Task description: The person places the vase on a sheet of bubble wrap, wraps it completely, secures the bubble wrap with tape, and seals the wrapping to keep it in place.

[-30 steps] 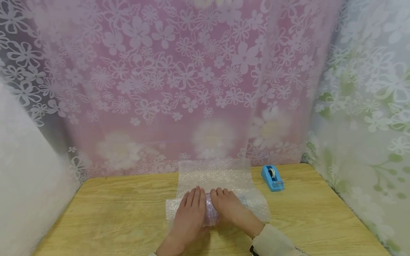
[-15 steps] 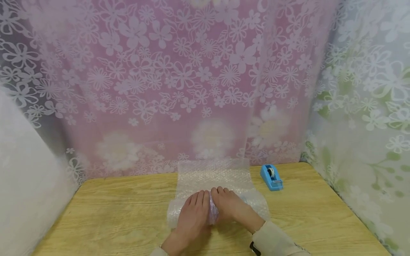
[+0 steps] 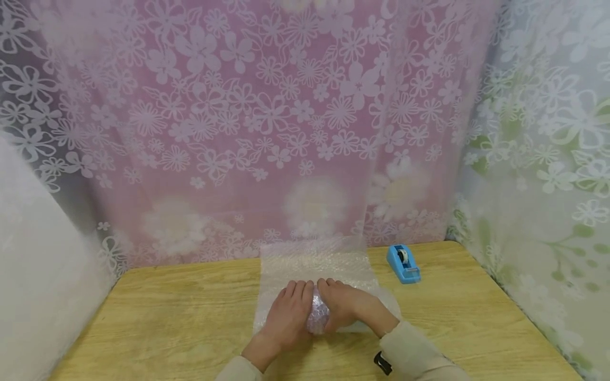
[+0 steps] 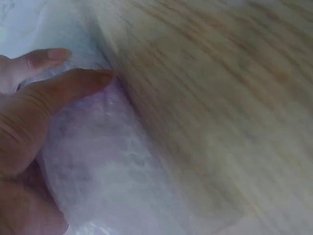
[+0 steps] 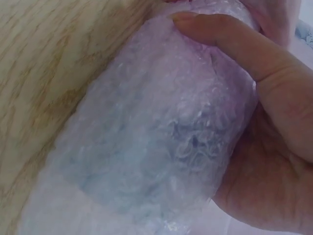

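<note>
A bubble-wrapped bundle lies crosswise on the table, with something purple and pale blue showing blurrily through the layers. Its shape inside cannot be made out. My left hand grips the bundle's left part, fingers over the top; in the left wrist view its thumb presses the near side of the wrap. Close beside it, my right hand holds the right part, its thumb laid along the wrap in the right wrist view. A flat length of bubble wrap runs from the bundle toward the back.
A blue tape dispenser with a roll of tape stands at the back right of the wooden table. The pink flowered curtain hangs at the far edge, and pale sheets close off both sides.
My left hand has slid a little right, nearer the right hand. Both hands curl further over the bundle, and the rolled left end no longer stands out.
</note>
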Available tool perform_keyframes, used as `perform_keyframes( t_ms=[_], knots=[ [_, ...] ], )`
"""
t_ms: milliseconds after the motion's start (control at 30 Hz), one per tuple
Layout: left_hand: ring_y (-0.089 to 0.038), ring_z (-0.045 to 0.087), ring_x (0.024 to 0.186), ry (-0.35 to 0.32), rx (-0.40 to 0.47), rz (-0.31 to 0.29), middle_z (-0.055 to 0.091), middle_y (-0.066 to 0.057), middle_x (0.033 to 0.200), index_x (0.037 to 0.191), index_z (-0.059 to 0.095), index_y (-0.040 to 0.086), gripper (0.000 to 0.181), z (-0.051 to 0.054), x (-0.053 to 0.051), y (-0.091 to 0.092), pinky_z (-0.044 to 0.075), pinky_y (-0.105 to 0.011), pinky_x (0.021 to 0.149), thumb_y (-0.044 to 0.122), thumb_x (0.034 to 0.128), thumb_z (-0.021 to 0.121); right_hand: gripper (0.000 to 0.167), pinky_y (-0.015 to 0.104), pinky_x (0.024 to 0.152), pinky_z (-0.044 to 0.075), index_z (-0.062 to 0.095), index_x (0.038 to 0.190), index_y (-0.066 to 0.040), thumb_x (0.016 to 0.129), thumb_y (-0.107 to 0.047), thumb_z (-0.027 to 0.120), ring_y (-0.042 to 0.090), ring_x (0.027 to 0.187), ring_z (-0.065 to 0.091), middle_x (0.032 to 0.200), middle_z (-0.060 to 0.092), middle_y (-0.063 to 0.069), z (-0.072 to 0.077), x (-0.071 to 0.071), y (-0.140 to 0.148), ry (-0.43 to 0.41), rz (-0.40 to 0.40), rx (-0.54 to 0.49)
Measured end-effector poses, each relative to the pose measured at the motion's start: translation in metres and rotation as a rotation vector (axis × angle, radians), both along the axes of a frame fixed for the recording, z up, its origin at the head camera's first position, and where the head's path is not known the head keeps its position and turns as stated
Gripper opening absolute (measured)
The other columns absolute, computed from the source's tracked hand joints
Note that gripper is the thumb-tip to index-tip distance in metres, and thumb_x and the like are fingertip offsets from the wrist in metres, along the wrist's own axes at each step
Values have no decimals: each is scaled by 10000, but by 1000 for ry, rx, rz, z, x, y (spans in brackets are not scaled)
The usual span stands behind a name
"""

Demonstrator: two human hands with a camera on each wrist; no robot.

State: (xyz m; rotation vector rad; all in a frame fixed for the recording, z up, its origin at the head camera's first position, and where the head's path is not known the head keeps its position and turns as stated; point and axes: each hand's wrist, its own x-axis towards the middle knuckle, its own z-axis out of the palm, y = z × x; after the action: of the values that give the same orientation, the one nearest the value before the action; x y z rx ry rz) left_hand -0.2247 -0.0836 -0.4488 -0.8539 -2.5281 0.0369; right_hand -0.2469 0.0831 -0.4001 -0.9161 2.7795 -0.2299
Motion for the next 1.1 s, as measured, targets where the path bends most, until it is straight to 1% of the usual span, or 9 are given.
perform_keyframes(
  t_ms=[100, 267, 400, 500, 567, 633, 767, 900, 1100],
  knots=[
    [-225, 478, 988, -30, 27, 9, 509, -95, 1086, 1227, 459, -4, 947, -2, 1, 0, 476, -341, 841, 446, 510, 883, 683, 345, 767, 472, 446, 1082, -60, 615, -315, 873, 199, 836, 506, 908, 472, 35, 1, 1, 0, 0, 1, 27],
    [-225, 492, 978, 1, 50, 7, 504, -86, 1049, 1182, 471, 8, 941, -4, 7, 1, 478, -346, 840, 457, 470, 891, 670, 334, 760, 471, 448, 1081, -76, 641, -364, 863, 186, 831, 504, 900, 470, 26, 3, 5, -1, -1, 0, 79],
    [-227, 525, 996, 40, 40, -6, 529, -82, 1053, 1168, 477, 10, 901, -7, 12, 0, 465, -355, 879, 442, 485, 876, 697, 336, 771, 475, 451, 1094, -81, 643, -433, 850, 184, 827, 507, 898, 472, 22, 4, 12, -2, 8, 11, 105],
    [-217, 546, 998, 41, 38, -12, 551, -69, 1045, 1160, 482, 18, 878, -9, 19, -1, 450, -350, 908, 462, 501, 855, 710, 337, 755, 476, 458, 1083, -86, 623, -460, 848, 182, 797, 500, 883, 469, 20, 7, 20, -3, 14, 13, 134],
    [-209, 552, 990, 20, 43, -12, 557, -62, 1031, 1156, 482, 23, 869, -9, 24, -1, 446, -348, 912, 473, 506, 843, 702, 340, 754, 480, 463, 1073, -92, 613, -453, 851, 186, 794, 506, 881, 474, 23, 10, 25, -4, 2, 6, 152],
    [-200, 551, 982, -19, 51, -10, 555, -53, 1017, 1153, 479, 30, 858, -8, 28, -1, 439, -347, 919, 473, 510, 834, 688, 338, 749, 482, 462, 1057, -101, 602, -429, 860, 188, 793, 512, 874, 477, 24, 13, 28, -6, -18, -6, 164],
    [-187, 545, 990, -95, 48, 0, 554, -47, 1025, 1166, 468, 38, 846, -4, 33, -2, 430, -348, 933, 451, 518, 821, 674, 334, 765, 485, 453, 1051, -117, 596, -393, 867, 176, 804, 524, 877, 484, 19, 15, 31, -7, -71, -25, 170],
    [-181, 536, 976, -146, 46, -10, 547, -38, 1023, 1186, 457, 41, 857, -1, 33, -3, 445, -353, 913, 462, 532, 818, 660, 325, 779, 480, 445, 1065, -119, 611, -368, 854, 148, 802, 516, 883, 484, 13, 17, 28, -8, -136, -34, 180],
    [-170, 529, 946, -216, 45, -33, 538, -25, 1002, 1200, 449, 42, 850, 3, 28, -5, 471, -345, 856, 481, 569, 811, 659, 328, 807, 482, 444, 1091, -115, 619, -342, 845, 129, 838, 523, 907, 502, 14, 17, 18, -9, -230, -34, 181]
  ],
)
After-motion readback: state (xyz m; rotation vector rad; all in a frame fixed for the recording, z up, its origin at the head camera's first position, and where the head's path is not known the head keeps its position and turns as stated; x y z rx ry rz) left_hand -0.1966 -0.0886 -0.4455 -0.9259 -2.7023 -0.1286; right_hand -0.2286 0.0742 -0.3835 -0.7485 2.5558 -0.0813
